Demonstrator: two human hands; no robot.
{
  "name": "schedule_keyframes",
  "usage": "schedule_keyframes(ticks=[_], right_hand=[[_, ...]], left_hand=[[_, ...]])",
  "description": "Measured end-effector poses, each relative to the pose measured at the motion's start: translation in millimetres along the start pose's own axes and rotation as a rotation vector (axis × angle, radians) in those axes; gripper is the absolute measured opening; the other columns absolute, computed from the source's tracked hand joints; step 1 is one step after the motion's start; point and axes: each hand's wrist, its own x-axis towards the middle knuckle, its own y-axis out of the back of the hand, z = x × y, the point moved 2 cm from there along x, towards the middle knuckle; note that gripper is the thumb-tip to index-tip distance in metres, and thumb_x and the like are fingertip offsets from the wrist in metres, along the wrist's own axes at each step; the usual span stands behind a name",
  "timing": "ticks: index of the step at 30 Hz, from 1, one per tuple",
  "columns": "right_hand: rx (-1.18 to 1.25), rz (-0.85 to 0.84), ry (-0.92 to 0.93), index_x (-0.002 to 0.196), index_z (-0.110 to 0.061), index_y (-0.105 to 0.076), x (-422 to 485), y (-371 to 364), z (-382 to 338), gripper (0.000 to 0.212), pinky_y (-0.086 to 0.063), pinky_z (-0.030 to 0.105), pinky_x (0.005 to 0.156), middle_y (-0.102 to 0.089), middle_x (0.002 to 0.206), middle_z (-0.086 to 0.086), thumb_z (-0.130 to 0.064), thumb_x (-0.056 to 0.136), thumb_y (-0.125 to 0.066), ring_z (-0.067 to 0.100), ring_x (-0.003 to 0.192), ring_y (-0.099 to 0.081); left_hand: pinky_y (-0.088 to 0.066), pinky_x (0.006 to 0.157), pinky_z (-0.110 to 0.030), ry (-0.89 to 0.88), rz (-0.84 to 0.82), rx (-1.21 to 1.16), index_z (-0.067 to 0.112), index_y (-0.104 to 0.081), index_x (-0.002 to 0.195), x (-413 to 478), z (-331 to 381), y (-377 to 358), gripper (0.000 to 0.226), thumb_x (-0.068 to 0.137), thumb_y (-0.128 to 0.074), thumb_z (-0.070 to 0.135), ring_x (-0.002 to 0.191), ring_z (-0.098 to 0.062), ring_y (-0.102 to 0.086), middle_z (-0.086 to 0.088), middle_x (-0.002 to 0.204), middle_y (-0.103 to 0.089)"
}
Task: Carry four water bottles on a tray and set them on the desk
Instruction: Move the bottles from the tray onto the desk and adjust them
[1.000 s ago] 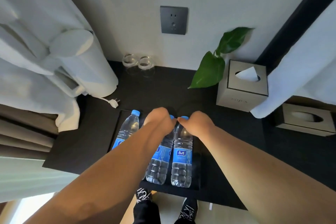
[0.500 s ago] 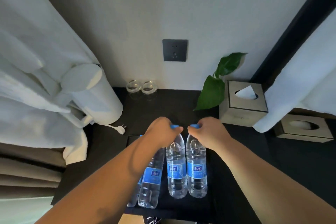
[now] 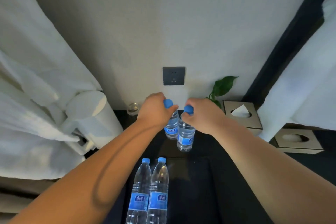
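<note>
My left hand (image 3: 156, 110) grips one clear water bottle (image 3: 171, 126) by its blue cap. Beside it, my right hand (image 3: 202, 114) grips a second water bottle (image 3: 185, 135) the same way. Both bottles hang upright near the back of the black desk (image 3: 209, 143), close to the wall; whether their bases touch the desk I cannot tell. Two more blue-capped bottles (image 3: 148, 192) stand side by side on the black tray (image 3: 192, 187) close to me.
A white kettle (image 3: 91, 120) stands at the left under hanging white robes (image 3: 36, 96). A glass (image 3: 133, 108) sits behind my left hand. A wall socket (image 3: 174, 76), a green plant (image 3: 222, 85) and two tissue boxes (image 3: 242, 114) lie toward the right.
Both hands have lifted a bottle each off the tray and carried them away from me toward the wall. Two bottles stay on the tray. The camera has tilted up.
</note>
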Motion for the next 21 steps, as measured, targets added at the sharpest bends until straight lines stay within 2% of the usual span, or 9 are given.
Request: schedule_keyframes(ticks=[3, 9, 15, 18, 21], right_hand=[[-0.059, -0.035, 0.041, 0.100, -0.024, -0.055, 25.0, -4.8, -3.0, 0.017, -0.037, 0.029, 0.052, -0.057, 0.079, -0.004, -0.036, 0.090, -0.061, 0.015, 0.069, -0.055], [-0.069, -0.025, 0.036, 0.113, -0.018, -0.059, 72.5, -14.3, 13.0, 0.022, -0.047, 0.036, 0.064, -0.060, 0.094, 0.006, -0.028, 0.093, -0.060, 0.026, 0.084, -0.059], [-0.062, -0.018, 0.025, 0.121, -0.015, -0.060, 99.5, -27.6, 22.3, 0.025, -0.040, 0.033, 0.070, -0.055, 0.100, 0.008, -0.025, 0.097, -0.057, 0.030, 0.090, -0.059], [-0.072, 0.010, 0.006, 0.129, -0.016, -0.058, 105.1, -28.7, 23.2, 0.030, -0.047, 0.035, 0.077, -0.056, 0.111, 0.013, -0.024, 0.100, -0.055, 0.032, 0.095, -0.060], [-0.124, 0.031, -0.009, 0.138, -0.018, -0.053, 105.4, -29.6, 22.6, 0.038, -0.052, 0.040, 0.082, -0.056, 0.118, 0.016, -0.024, 0.101, -0.053, 0.034, 0.099, -0.062]], left_hand=[[-0.033, 0.056, -0.029, 0.001, 0.004, 0.005, 0.017, -0.053, 0.085, 25.4, -3.0, -6.1, 0.037, 0.082, -0.076, 0.046, 0.071, -0.018, -0.053, -0.003, 0.084, -0.058], [-0.036, 0.062, -0.030, 0.014, -0.023, 0.065, 0.018, -0.050, 0.086, 69.5, -19.8, -27.9, 0.040, 0.083, -0.074, 0.050, 0.073, -0.019, -0.051, -0.002, 0.086, -0.056], [-0.040, 0.064, -0.031, -0.020, -0.012, 0.112, 0.018, -0.049, 0.088, 93.9, -36.3, -50.5, 0.042, 0.084, -0.070, 0.055, 0.073, -0.021, -0.051, -0.002, 0.085, -0.053], [-0.040, 0.061, -0.031, -0.031, 0.008, 0.096, 0.018, -0.051, 0.091, 98.4, -41.1, -53.7, 0.044, 0.084, -0.068, 0.057, 0.071, -0.021, -0.052, 0.000, 0.084, -0.054], [-0.040, 0.059, -0.032, -0.012, -0.002, 0.127, 0.017, -0.053, 0.102, 95.5, -41.8, -56.8, 0.050, 0.085, -0.063, 0.062, 0.070, -0.021, -0.052, 0.003, 0.083, -0.052]])
